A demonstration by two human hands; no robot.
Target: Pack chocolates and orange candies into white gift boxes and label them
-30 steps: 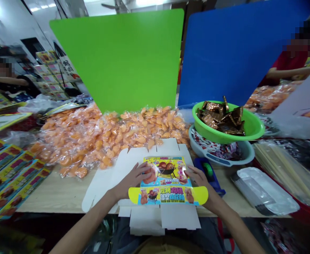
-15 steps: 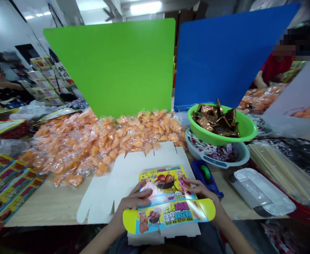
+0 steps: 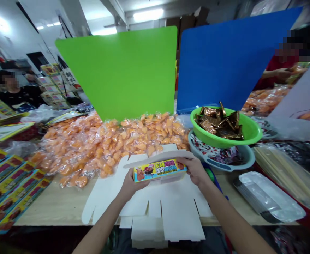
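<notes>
Your left hand and your right hand are well apart, one at each end of the folded printed carton panel, and both are closed around it. Your left fingers curl around the lower left end, while your right fingers wrap over the right end. The panel's colourful face, showing grilled food, tilts toward you, and a long white flap angles up behind it. The panel is raised just above the white die-cut carton blank, which lies flat on the pale wooden table and runs toward you, its slotted flaps overhanging the table's near edge. Just past the blank is a large heap of orange snacks in clear wrappers. Beyond your right hand, a green basin of bronze foil sachets sits in a pale blue basin. A stack of foil trays lies further right, and printed boxes are stacked at your far left. Across the table, behind green and blue boards, a co-worker's hands are at work at upper right.
</notes>
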